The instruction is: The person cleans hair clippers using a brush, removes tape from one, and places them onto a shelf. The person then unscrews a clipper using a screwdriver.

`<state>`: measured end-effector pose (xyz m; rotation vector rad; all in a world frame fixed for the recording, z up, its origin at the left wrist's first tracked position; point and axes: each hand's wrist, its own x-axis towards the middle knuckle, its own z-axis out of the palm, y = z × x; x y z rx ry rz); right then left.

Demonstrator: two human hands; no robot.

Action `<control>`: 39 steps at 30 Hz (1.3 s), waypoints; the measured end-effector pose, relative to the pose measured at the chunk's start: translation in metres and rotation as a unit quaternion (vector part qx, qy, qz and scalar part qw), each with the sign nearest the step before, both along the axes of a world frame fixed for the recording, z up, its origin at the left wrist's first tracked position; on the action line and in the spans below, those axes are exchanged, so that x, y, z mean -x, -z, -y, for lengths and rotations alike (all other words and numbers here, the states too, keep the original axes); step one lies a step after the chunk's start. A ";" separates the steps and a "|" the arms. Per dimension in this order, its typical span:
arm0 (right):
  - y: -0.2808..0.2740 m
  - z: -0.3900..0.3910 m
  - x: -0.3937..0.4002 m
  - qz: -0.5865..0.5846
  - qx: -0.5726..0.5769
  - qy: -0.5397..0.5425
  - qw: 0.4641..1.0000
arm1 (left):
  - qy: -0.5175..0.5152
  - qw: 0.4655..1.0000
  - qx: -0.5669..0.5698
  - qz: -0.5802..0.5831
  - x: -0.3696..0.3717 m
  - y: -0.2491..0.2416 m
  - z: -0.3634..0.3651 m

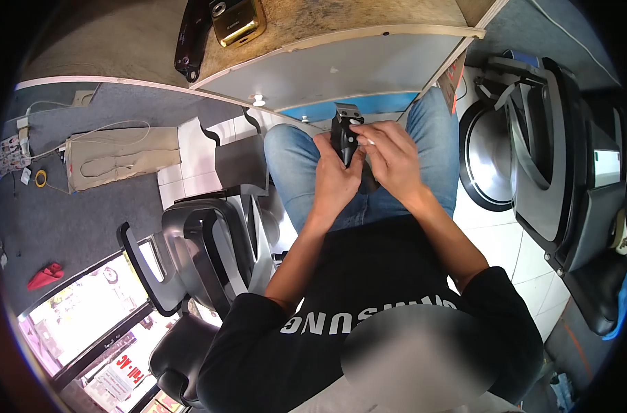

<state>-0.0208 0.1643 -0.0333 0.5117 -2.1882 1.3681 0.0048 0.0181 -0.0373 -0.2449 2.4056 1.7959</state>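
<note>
Above my lap, my left hand [336, 184] is wrapped around a black hair clipper [343, 138]. The clipper's metal blade [348, 109] points forward, away from me, and its narrower end goes down between my fingers. My right hand [394, 157] is beside it with the fingers curled together, their tips touching the clipper's right side. A small whitish bit [367, 142] shows at these fingertips; what it is, I cannot make out.
In front is a wooden counter [341, 17] with a gold-coloured device [239, 22] and a dark, long-handled item [191, 41]. Black salon chairs [206, 241] stand to my left and right. Cardboard [124, 157] and a red cloth [45, 276] lie at left.
</note>
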 end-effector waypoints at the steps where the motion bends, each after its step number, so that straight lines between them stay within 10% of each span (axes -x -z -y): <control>1: 0.002 0.000 0.001 0.013 -0.002 -0.004 1.000 | 0.004 1.000 -0.001 0.009 0.000 -0.003 0.000; 15: 0.005 -0.002 0.008 0.057 0.033 0.097 0.993 | 0.005 1.000 0.011 0.016 0.002 -0.011 -0.002; 19: -0.010 -0.011 0.006 0.174 0.158 0.015 0.972 | 0.001 0.991 -0.110 0.081 0.002 -0.016 -0.002; 25: -0.006 -0.013 0.016 0.140 0.160 0.123 0.969 | -0.003 0.952 -0.279 0.127 0.003 -0.025 0.001; 28: -0.013 -0.012 0.010 0.163 0.162 -0.037 0.973 | -0.007 0.926 -0.346 0.155 0.001 -0.030 0.004; 32: -0.007 -0.008 0.015 0.072 0.120 0.134 0.981 | 0.006 0.878 -0.443 0.184 0.002 -0.031 0.004; 39: -0.011 -0.009 0.002 0.083 0.096 -0.002 0.992 | 0.015 0.790 -0.570 0.224 -0.003 -0.013 0.011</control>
